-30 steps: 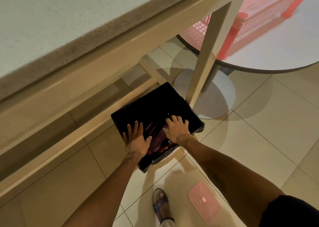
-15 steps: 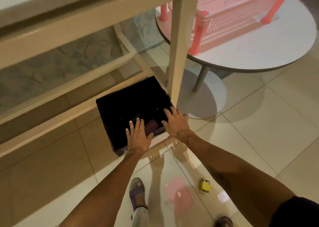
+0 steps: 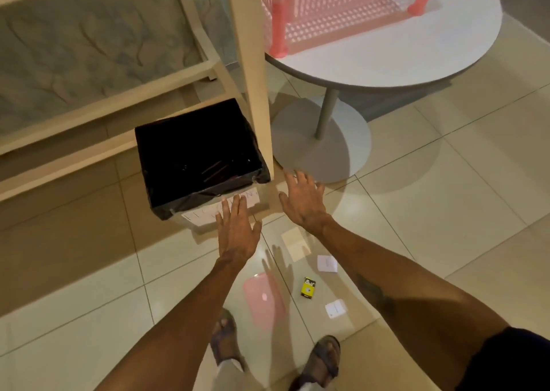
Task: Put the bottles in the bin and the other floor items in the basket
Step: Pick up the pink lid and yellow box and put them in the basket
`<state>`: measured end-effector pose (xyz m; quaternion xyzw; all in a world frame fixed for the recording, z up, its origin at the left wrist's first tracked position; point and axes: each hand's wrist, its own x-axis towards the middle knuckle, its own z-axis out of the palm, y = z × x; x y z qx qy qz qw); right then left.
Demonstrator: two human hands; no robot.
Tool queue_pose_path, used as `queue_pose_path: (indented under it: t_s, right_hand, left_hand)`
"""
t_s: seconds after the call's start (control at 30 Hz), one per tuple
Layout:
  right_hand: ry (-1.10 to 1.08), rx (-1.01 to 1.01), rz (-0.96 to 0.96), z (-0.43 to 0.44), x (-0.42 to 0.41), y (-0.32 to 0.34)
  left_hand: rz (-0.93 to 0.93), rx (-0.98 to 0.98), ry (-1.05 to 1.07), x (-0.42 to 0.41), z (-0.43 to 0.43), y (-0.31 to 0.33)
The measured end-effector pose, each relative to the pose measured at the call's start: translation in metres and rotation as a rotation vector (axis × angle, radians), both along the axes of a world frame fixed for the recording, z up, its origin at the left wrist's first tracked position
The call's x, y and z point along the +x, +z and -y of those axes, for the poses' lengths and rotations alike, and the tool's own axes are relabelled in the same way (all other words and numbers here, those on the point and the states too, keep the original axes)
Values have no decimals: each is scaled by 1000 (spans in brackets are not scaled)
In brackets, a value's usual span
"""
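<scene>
Both hands have drawn back from over the mouth of the bin (image 3: pixel 190 200) since a moment ago, and more of the floor on the near side of it now shows. Left hand (image 3: pixel 238 227) is flat and palm-down with the fingers straight and a little spread, holding nothing; its fingertips lie over the white label on the bin's front wall, though I cannot tell whether they touch it. Right hand (image 3: pixel 303 200) is just right of the bin's near corner, fingers fanned wide and empty, close to the foot of the cream leg (image 3: pixel 253 78) that stands against the bin's right side. The bin is lined with a black bag, and its inside is too dark to make out. Beyond and right of the bin, the pink basket (image 3: pixel 342 6) sits on the round white bench (image 3: pixel 416 54). On the tiles nearer than the bin lie a pink lid (image 3: pixel 265 301), a small yellow box (image 3: pixel 308 288) and two white cards (image 3: pixel 326 263), between the person's arms, well apart from the bin.
</scene>
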<state>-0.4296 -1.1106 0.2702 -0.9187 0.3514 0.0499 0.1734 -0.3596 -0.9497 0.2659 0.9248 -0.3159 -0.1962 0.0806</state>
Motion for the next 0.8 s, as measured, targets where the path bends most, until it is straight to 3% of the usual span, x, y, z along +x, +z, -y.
queue_pose_path:
  t_s: [0.8]
  right_hand:
    - [-129, 132, -143, -91, -118, -138]
  left_hand:
    - [-95, 130, -113, -66, -86, -123]
